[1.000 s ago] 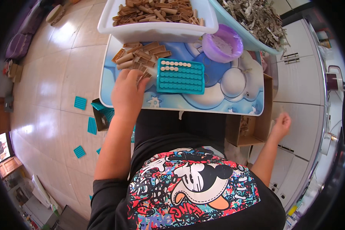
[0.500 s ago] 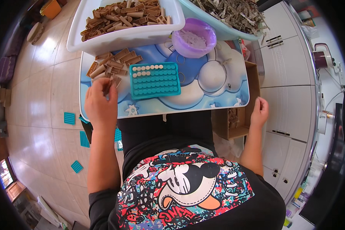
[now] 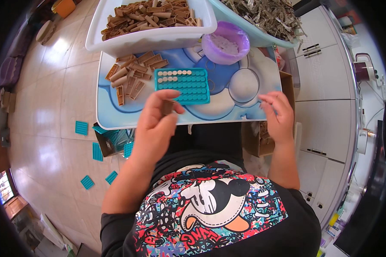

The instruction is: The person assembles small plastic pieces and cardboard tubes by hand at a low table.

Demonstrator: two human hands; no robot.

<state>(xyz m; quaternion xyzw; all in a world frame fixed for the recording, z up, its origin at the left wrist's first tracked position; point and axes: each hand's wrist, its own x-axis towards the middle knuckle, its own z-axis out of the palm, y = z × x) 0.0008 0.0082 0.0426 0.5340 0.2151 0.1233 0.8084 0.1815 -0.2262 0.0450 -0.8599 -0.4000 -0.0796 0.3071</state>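
Note:
My left hand (image 3: 155, 122) is bent around a small brown trough-shaped piece (image 3: 168, 106) just in front of the teal tray (image 3: 186, 90). Its fingers hide most of the piece. In the tray's round cups, small white discs (image 3: 172, 73) fill the far row and part of the second; more cups farther down show only teal. My right hand (image 3: 279, 115) hovers over the table's right edge, fingers bent and slightly apart from the thumb, with nothing visible between them. Left of the tray lies a loose pile of brown trough-shaped pieces (image 3: 131, 73).
A white tub (image 3: 150, 36) heaped with brown pieces stands at the back, beside a purple bowl (image 3: 240, 49) with white bits and a pale-green basin (image 3: 261, 39) of shredded scraps. A cardboard box (image 3: 287, 88) is right of the table (image 3: 128, 115). Teal trays (image 3: 81, 127) lie on the floor.
My left hand has come away from the brown pile with a piece, toward the tray's front. My right hand has moved up and left from beside the cardboard box to the table's edge.

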